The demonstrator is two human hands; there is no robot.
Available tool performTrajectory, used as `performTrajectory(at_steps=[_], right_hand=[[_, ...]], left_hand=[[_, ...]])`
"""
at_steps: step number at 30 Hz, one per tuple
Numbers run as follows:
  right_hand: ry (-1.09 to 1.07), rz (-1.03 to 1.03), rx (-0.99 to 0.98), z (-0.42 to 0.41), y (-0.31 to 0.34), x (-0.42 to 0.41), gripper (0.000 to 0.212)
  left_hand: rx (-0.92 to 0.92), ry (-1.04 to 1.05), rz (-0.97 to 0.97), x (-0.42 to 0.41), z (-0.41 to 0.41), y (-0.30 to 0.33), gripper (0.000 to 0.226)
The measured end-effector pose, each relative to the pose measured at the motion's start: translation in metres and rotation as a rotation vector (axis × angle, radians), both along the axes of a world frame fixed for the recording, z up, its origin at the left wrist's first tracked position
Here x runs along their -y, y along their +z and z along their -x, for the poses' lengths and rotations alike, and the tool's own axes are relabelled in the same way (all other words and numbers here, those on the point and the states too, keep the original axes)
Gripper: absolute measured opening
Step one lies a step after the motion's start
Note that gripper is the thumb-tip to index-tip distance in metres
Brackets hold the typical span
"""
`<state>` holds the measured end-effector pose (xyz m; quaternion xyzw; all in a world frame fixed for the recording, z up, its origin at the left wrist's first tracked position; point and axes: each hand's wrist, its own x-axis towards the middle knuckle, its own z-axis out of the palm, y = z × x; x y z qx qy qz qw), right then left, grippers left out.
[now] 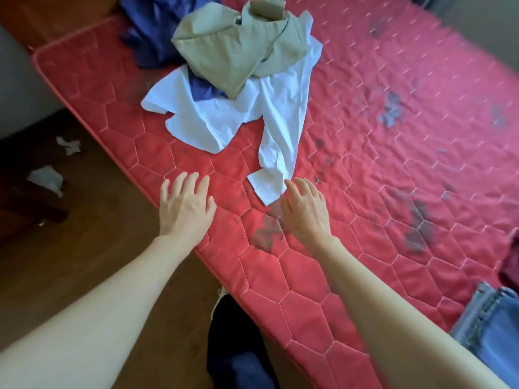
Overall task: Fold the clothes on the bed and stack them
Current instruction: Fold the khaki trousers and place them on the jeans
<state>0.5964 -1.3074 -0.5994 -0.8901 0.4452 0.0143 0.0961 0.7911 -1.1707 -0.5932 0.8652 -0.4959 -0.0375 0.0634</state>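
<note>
A crumpled white shirt point(252, 116) lies spread on the red quilted mattress point(379, 122), one sleeve trailing toward me. Beige trousers point(238, 49) are heaped on top of it, and a dark blue garment point(151, 26) lies behind at the bed's far left corner. My left hand point(185, 206) hovers over the mattress edge, fingers straight and spread, holding nothing. My right hand point(306, 209) reaches with straight fingers right beside the shirt's sleeve cuff point(266, 186); whether it touches the cuff is unclear.
Blue denim point(488, 318) lies at the right edge of the bed, with a dark red cloth point(511, 265) above it. Crumpled white papers point(47, 178) lie on the wooden floor at the left. Grey worn patches mark the mattress.
</note>
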Motion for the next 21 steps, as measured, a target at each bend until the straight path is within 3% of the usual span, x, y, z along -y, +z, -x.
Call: performTrajectory(at_steps=[9,21], right_hand=[[-0.052,-0.06,0.011,-0.095,0.0,0.117,0.042],[-0.033,-0.046,0.025,-0.204,-0.022,0.234,0.043]], left_hand=[[0.001,-0.042,-0.07,0.106,-0.109,0.004,0.043],[0.005,-0.123,-0.011,0.244,-0.221,-0.023,0.046]])
